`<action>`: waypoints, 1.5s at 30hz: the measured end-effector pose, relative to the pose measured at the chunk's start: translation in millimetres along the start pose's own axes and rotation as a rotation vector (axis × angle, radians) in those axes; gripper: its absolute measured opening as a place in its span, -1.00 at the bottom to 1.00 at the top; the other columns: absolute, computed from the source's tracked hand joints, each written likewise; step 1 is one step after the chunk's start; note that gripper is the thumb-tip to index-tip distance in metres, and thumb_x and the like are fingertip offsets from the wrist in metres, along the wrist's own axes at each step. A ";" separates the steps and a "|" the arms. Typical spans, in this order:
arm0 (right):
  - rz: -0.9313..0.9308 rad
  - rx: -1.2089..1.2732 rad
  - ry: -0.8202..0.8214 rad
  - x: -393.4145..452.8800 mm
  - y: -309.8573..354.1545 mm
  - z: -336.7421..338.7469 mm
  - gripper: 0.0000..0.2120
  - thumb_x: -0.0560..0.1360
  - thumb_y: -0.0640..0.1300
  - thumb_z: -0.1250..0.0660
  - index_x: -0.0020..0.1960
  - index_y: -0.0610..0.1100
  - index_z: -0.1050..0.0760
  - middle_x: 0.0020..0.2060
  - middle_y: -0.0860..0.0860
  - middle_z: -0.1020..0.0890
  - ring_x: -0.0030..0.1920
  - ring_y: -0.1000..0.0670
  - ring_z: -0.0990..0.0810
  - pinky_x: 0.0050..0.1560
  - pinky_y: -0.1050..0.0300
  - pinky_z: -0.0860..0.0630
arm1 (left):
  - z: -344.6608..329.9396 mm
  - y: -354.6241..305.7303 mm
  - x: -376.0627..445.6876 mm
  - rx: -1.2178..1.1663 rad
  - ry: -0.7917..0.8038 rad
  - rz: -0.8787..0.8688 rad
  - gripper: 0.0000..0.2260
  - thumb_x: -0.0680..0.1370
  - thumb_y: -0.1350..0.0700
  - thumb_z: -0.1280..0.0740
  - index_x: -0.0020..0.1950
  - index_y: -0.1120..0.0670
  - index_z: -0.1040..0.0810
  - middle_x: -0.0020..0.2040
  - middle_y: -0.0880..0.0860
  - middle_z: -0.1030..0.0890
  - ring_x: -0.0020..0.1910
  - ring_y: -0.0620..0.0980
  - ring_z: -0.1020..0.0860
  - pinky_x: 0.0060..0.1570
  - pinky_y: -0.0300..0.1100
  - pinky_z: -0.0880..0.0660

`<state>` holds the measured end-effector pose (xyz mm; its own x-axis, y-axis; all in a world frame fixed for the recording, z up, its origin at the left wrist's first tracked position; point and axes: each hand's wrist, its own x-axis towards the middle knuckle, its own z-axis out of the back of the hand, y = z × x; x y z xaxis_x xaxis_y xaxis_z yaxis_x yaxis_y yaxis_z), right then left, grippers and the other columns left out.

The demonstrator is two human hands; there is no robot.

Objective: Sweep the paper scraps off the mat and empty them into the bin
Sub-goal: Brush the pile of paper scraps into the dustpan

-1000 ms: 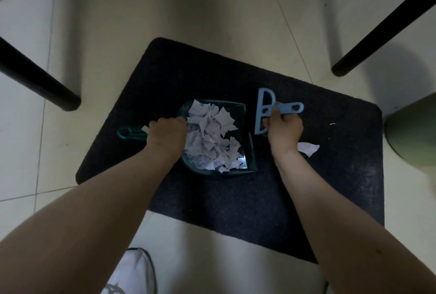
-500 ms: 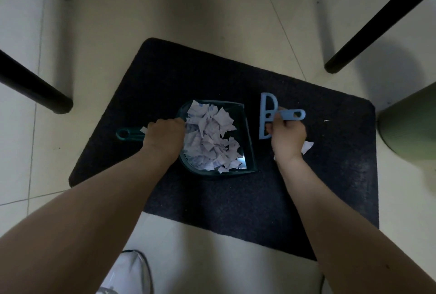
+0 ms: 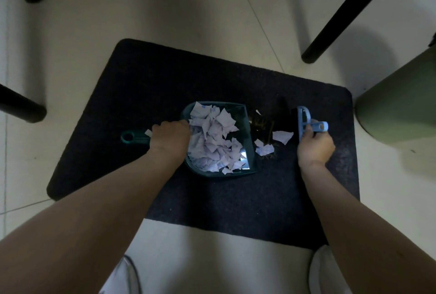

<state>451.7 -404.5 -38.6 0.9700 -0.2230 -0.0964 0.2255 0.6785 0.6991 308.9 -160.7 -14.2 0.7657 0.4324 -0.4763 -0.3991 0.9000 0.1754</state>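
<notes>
The sweeping step is judged to be nearly finished; most of the torn white paper scraps (image 3: 213, 138) are heaped inside the dark teal plastic dustpan (image 3: 247, 128), which lies on the black rectangular floor mat (image 3: 165, 86) with its open lip facing right; its handle, at the left, is gripped by the left hand (image 3: 171, 139), the fingers curled round it. The light blue plastic hand brush (image 3: 304, 123) is grasped by the right hand (image 3: 315, 146) and held to the right of the pan, its dark bristles turned toward the lip; between brush and lip a few loose white scraps (image 3: 282, 136) are seen on the mat, just beside the pan's edge, among some thin yellowish strands that cannot be identified.

The next move is judged to call for a short stroke leftward, so that these last pieces are driven over the lip while the pan is pressed flat; after that the pan would have to be kept level and carried to the dull green bin (image 3: 401, 100), which stands at the right, just off the mat's far right corner.

No brand, label or legible writing can be made out; faint blue marks on the scraps cannot be read.
</notes>
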 end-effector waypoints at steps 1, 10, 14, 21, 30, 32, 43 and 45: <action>0.003 -0.024 0.028 -2.7 1.4 -3.4 -0.72 0.61 -0.11 -0.17 0.22 -0.20 -0.52 0.02 -0.20 -0.63 0.05 -0.17 -0.60 -0.07 0.17 -0.40 | 0.8 -2.1 0.5 -0.007 0.003 0.000 -0.69 0.57 0.24 -0.26 0.31 0.19 -0.34 0.20 0.14 -0.52 0.18 0.14 -0.50 0.13 -0.04 -0.40; 0.075 0.107 0.139 -11.3 27.6 -1.3 -0.76 0.59 -0.12 -0.21 0.15 -0.18 -0.57 -0.18 -0.12 -0.65 -0.18 -0.05 -0.64 -0.12 0.10 -0.56 | 2.9 -7.2 -0.3 -0.023 0.006 0.007 -0.71 0.58 0.25 -0.23 0.30 0.19 -0.35 0.20 0.15 -0.52 0.17 0.15 -0.50 0.14 -0.03 -0.40; 0.008 -0.074 0.003 -5.2 20.4 7.0 -0.75 0.59 -0.12 -0.20 -0.02 -0.28 -0.55 -0.18 -0.20 -0.62 -0.17 -0.11 -0.58 -0.17 0.13 -0.46 | 2.3 -7.0 0.2 -0.030 0.000 0.009 -0.72 0.57 0.26 -0.24 0.28 0.18 -0.36 0.19 0.14 -0.53 0.16 0.15 -0.51 0.12 -0.05 -0.41; 0.143 -0.136 0.273 -51.1 25.4 -23.1 -0.75 0.60 -0.11 -0.19 0.09 -0.24 -0.56 -0.13 -0.17 -0.63 -0.22 -0.04 -0.54 -0.22 0.17 -0.40 | 1.8 -4.9 -0.6 -0.036 0.002 0.011 -0.72 0.58 0.26 -0.23 0.28 0.18 -0.36 0.19 0.14 -0.53 0.16 0.15 -0.51 0.13 -0.04 -0.40; 0.073 0.152 0.177 -36.3 46.7 -9.4 -0.82 0.59 -0.10 -0.21 -0.15 -0.10 -0.50 -0.23 -0.12 -0.64 -0.24 -0.08 -0.63 -0.21 0.05 -0.58 | 2.2 0.6 -2.0 -0.026 -0.001 0.006 -0.74 0.57 0.25 -0.24 0.26 0.18 -0.38 0.17 0.13 -0.54 0.15 0.13 -0.52 0.13 -0.05 -0.41; 0.069 0.073 0.087 -28.2 44.7 -9.9 -0.79 0.60 -0.10 -0.19 -0.05 -0.18 -0.54 -0.21 -0.14 -0.64 -0.25 -0.07 -0.60 -0.27 0.12 -0.48 | 2.7 3.1 -3.2 -0.024 -0.007 0.000 -0.74 0.57 0.25 -0.24 0.25 0.18 -0.38 0.17 0.13 -0.55 0.15 0.13 -0.52 0.12 -0.05 -0.42; 0.135 0.001 0.096 -35.2 56.3 -44.1 -0.73 0.61 -0.09 -0.16 0.18 -0.18 -0.53 -0.06 -0.15 -0.65 -0.06 -0.12 -0.62 -0.17 0.15 -0.46 | -3.1 26.3 -7.1 -0.015 -0.009 0.033 -0.73 0.57 0.27 -0.23 0.27 0.21 -0.37 0.18 0.15 -0.54 0.15 0.15 -0.53 0.09 -0.03 -0.43; 0.150 -0.053 0.126 -36.3 61.2 -49.7 -0.72 0.62 -0.08 -0.15 0.14 -0.22 -0.53 -0.04 -0.17 -0.64 -0.04 -0.13 -0.62 -0.16 0.16 -0.43 | -3.9 28.3 -6.3 -0.022 -0.003 0.039 -0.72 0.57 0.26 -0.23 0.27 0.21 -0.37 0.19 0.16 -0.54 0.15 0.16 -0.53 0.09 -0.02 -0.43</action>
<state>434.8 -320.1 -27.5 0.9960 -0.0295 -0.0848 0.0792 0.7343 0.6742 290.8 -138.2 -9.6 0.7506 0.4673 -0.4672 -0.4398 0.8810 0.1745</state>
